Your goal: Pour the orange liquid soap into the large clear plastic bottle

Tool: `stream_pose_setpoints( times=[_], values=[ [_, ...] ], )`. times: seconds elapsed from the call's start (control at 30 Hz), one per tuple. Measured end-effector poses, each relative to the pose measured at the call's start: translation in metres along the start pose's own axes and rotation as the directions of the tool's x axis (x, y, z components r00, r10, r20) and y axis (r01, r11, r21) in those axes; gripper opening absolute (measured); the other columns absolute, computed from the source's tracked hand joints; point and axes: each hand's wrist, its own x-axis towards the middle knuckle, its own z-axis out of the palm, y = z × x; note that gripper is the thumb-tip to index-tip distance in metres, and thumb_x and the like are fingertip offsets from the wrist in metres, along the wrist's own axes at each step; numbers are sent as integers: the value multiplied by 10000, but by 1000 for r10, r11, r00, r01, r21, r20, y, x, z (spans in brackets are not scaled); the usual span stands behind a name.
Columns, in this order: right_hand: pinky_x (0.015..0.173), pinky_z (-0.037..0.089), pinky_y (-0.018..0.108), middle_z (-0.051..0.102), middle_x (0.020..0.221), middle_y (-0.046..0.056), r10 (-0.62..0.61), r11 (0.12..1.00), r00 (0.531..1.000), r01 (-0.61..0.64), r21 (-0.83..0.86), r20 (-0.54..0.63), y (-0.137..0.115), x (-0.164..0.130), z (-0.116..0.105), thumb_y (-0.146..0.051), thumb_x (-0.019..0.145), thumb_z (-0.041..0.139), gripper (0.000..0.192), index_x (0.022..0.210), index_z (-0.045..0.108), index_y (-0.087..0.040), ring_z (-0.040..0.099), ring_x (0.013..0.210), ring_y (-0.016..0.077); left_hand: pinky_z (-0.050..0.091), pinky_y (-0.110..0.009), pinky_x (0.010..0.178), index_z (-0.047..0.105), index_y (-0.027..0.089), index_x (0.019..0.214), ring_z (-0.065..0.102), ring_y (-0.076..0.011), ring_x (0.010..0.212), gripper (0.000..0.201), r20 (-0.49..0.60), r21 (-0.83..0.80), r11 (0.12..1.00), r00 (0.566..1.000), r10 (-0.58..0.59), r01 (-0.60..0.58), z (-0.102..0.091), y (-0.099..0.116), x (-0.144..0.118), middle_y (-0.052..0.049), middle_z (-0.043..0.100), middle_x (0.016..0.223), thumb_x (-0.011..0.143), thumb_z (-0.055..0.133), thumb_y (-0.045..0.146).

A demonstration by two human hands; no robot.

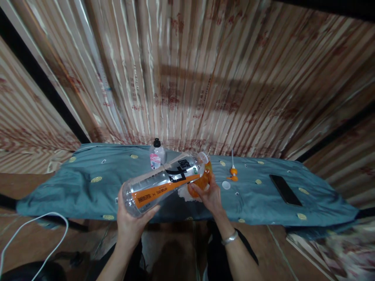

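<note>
My left hand is wrapped round the base of a large clear plastic bottle with an orange and black label. The bottle is tilted, its neck up at the right, against the mouth of a smaller orange bottle. Whether liquid passes between them I cannot tell. Around the lower part of the orange bottle my right hand is closed, thumb towards the clear bottle. Beneath the orange bottle lies a crumpled white tissue. An orange pump head with a pale tube and a white round cap lie to the right.
A small bottle with a black cap and pink label stands at the back. A dark phone lies at the right on the teal cloth-covered table. Striped curtains hang behind, and a white cable loops at left.
</note>
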Motion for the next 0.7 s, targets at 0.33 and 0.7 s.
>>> stream_pose_setpoints(
  times=[0.33,0.7],
  values=[
    [881,606,461,767,1174,133,-7,998,1000,8,60,-3,-2,3,1,-556,829,711,641,1336,540,-204,754,1037,336,501,-580,1060,550,184,1275,676,-369,1135,968,49,-18,998,997,-64,65,-1,1,1,-175,678,1260,451,957,491],
    [1042,555,521,720,1322,155,-73,995,997,74,69,-19,1,7,6,-499,789,752,707,1394,562,-187,706,1190,339,537,-513,1025,561,221,1343,691,-315,1087,947,-14,-58,998,1000,-9,8,4,0,-8,-100,683,1216,537,942,541]
  ],
)
